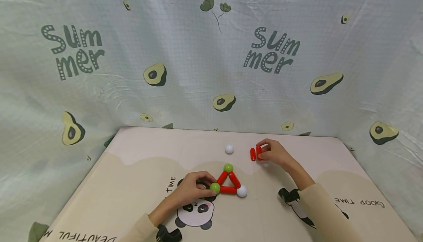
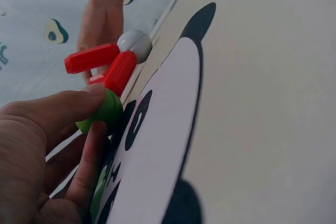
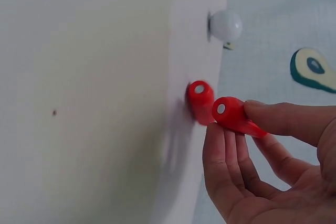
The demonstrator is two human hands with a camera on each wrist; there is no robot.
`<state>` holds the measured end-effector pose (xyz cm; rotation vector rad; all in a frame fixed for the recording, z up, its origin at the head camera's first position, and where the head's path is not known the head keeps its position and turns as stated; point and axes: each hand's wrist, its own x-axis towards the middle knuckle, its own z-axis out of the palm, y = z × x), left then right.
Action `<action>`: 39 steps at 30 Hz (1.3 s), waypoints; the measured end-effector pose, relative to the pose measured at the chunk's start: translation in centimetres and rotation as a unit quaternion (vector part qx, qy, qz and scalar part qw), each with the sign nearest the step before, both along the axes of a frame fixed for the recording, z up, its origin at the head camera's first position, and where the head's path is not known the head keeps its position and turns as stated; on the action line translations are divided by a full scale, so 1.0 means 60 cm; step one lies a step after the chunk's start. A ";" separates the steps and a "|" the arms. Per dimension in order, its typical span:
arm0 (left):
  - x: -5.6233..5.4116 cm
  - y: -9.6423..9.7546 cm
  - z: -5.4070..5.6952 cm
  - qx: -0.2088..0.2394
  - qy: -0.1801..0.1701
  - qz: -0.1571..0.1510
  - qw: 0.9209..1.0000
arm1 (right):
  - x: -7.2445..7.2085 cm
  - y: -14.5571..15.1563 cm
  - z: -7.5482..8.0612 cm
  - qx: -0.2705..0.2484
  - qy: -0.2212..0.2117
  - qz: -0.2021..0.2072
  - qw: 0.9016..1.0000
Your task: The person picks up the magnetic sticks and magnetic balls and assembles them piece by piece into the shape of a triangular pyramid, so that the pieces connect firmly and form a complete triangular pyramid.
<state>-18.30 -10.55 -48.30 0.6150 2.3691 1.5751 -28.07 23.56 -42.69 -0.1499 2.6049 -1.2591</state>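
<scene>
My left hand (image 1: pixel 195 190) pinches a green ball (image 1: pixel 214 188) at the left corner of a triangle on the table. Three red rods form its sides, the lower one (image 1: pixel 228 190) running from that ball to a white ball (image 1: pixel 242 191) at the right corner. Another green ball (image 1: pixel 228 167) sits at the far corner. Farther right, my right hand (image 1: pixel 275 153) pinches a red rod (image 3: pixel 231 114) between thumb and fingers; its end shows a pale round disc. Close beside that one, a second red rod (image 3: pixel 199 100) rests on the table.
A loose white ball (image 1: pixel 229 149) lies near the table's far side, left of the loose rods. Behind the table (image 1: pixel 138 143) hangs a pale cloth (image 1: pixel 185 51) printed with avocados and lettering. Dark straps (image 1: pixel 168 233) circle the wrists.
</scene>
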 end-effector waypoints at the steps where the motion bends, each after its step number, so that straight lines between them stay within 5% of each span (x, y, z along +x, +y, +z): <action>1: 0.000 0.000 0.000 0.000 0.000 0.000 1.000 | 0.001 -0.003 0.002 -0.001 0.005 0.005 1.000; 21: -0.003 0.004 0.001 0.002 0.001 0.001 1.000 | 0.033 -0.098 0.017 -0.046 0.062 0.132 0.988; 39: -0.004 0.002 0.000 0.000 -0.003 0.002 1.000 | 0.042 -0.127 0.003 -0.073 0.113 0.178 0.975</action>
